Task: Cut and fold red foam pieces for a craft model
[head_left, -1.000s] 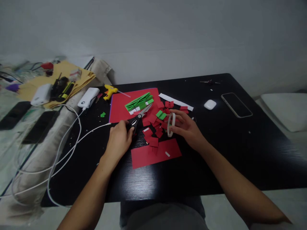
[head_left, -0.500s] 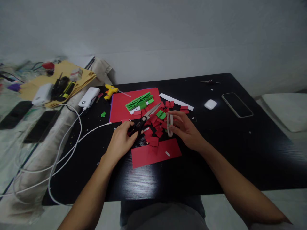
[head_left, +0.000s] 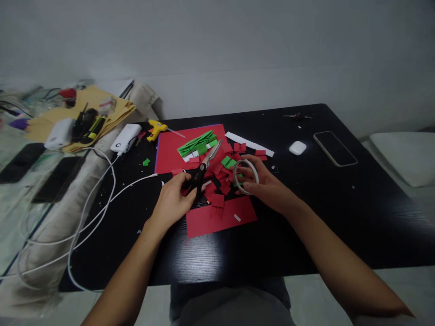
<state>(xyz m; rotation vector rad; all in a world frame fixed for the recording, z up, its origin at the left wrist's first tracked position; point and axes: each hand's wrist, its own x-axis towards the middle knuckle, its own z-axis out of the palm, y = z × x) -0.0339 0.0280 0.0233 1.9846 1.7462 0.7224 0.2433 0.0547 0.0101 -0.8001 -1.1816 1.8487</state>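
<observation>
My left hand (head_left: 175, 195) is closed on the black handles of a pair of scissors (head_left: 203, 167), whose blades point up and away over the paper pieces. In my right hand (head_left: 263, 181) is a thin roll of tape (head_left: 255, 174), its ring face turned partly toward me. Beneath and between the hands lies a heap of small folded red paper pieces (head_left: 217, 200), with a few green paper pieces (head_left: 228, 162) among them. A red paper strip (head_left: 204, 224) lies nearest me, a small white scrap on it.
Behind the heap, folded green strips (head_left: 195, 144) rest on a red sheet (head_left: 165, 151). A yellow glue gun (head_left: 157, 130) and white power bank (head_left: 125, 138) with cables stand left. Rightward lie a white earbud case (head_left: 297, 147), a phone (head_left: 335, 148) and keys (head_left: 298, 116).
My right hand has turned the tape roll from nearly edge-on to showing its open ring. The scissors have swung slightly, their tips now pointing more steeply away and further left.
</observation>
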